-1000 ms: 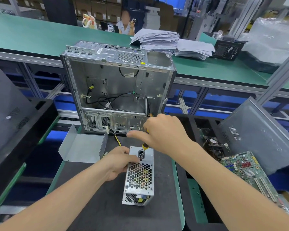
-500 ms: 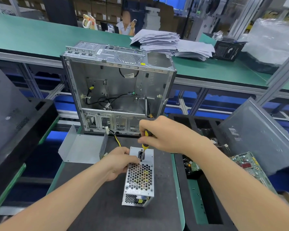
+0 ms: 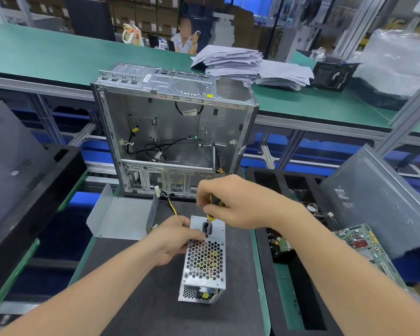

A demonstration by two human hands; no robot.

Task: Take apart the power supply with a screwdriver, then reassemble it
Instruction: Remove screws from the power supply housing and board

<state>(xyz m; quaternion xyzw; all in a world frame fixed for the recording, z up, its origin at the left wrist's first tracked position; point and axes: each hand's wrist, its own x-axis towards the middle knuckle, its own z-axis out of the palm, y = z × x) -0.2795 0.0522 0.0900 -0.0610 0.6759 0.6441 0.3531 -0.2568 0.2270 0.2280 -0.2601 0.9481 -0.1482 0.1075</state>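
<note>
Both bare forearms reach in from the bottom corners. Left hand (image 3: 177, 238) curled, fingers gripping power supply (image 3: 204, 260) left side. Right hand (image 3: 238, 202) above it, knuckles up, fingertips pinching upright screwdriver (image 3: 209, 217) handle.

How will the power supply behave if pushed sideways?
Probably stiff: the power supply is a sheet-metal box. It seems narrow for its height, so a sideways push may tip it; the left hand holds its side.

Lighting: bright, even, top faces brightest; shadows soft and faint. Glare: pale sheen on plastic sheeting (image 3: 398, 61) and metal computer case (image 3: 180, 81). Focus: power supply (image 3: 204, 258) mesh crisp; distant person (image 3: 183, 43) partly blurred. Distortion: wide-angle bowing, table (image 3: 46, 57) edge curved, forearms (image 3: 83, 299) stretched toward lower corners.
</note>
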